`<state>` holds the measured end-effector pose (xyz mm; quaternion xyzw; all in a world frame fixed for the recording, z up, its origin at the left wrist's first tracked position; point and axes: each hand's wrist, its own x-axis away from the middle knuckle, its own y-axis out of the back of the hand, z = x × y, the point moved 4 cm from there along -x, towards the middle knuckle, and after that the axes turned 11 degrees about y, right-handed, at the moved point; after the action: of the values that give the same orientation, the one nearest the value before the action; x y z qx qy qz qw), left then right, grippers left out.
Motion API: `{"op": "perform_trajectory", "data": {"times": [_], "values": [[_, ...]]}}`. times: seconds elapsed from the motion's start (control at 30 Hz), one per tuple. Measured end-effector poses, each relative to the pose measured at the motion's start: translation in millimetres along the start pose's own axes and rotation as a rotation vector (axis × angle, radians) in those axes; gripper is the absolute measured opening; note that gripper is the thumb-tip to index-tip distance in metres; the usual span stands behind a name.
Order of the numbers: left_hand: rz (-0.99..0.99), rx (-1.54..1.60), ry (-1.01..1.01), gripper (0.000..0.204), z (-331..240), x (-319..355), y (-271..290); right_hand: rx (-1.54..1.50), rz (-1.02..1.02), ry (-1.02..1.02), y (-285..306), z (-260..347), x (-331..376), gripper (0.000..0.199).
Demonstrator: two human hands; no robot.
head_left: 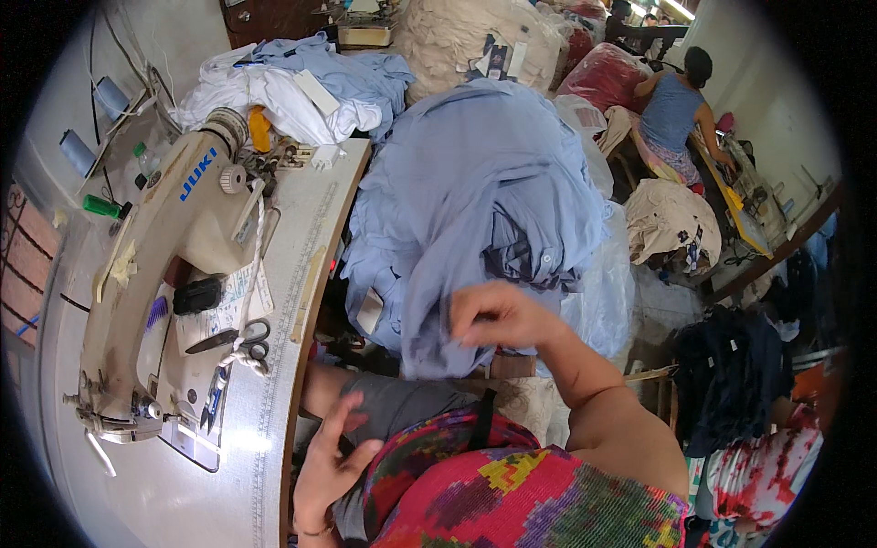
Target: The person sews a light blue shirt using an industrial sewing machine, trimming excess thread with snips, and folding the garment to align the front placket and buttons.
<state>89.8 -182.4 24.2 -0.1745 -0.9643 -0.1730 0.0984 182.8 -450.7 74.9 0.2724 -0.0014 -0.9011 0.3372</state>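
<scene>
Right hand (493,315) curled, can't tell if pinching; blue cloth (438,274) beside it hangs lengthwise, pointing bodyward; left hand (333,459) spread!

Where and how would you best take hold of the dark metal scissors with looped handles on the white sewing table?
Probably by the finger loops, coming from the right: the dark metal scissors lie flat, blades pointing left, loops toward the near edge of the white sewing table. A white twisted cord meets the handles, so it may drag along.
</scene>
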Motion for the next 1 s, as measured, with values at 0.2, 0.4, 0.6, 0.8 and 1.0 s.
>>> {"op": "perform_trajectory", "data": {"times": [0.2,0.4,0.6,0.8,1.0], "values": [[-0.172,-0.165,-0.528,0.075,-46,-75,-51,0.061,0.231,0.035,-57,5,-17,0.007],[-0.052,0.055,-0.479,0.022,-66,-84,-40,1.008,-0.041,0.187,43,5,-49,0.04],[-0.052,0.034,-0.488,0.02,-77,-30,-27,1.431,0.02,0.165,112,-63,-75,0.033],[-0.487,0.292,-0.518,0.03,-20,84,38,0.843,0.107,0.224,37,0,-82,0.022],[-0.694,0.029,-0.297,0.052,-29,115,45,0.375,0.54,0.264,-91,66,-55,0.024]]}}
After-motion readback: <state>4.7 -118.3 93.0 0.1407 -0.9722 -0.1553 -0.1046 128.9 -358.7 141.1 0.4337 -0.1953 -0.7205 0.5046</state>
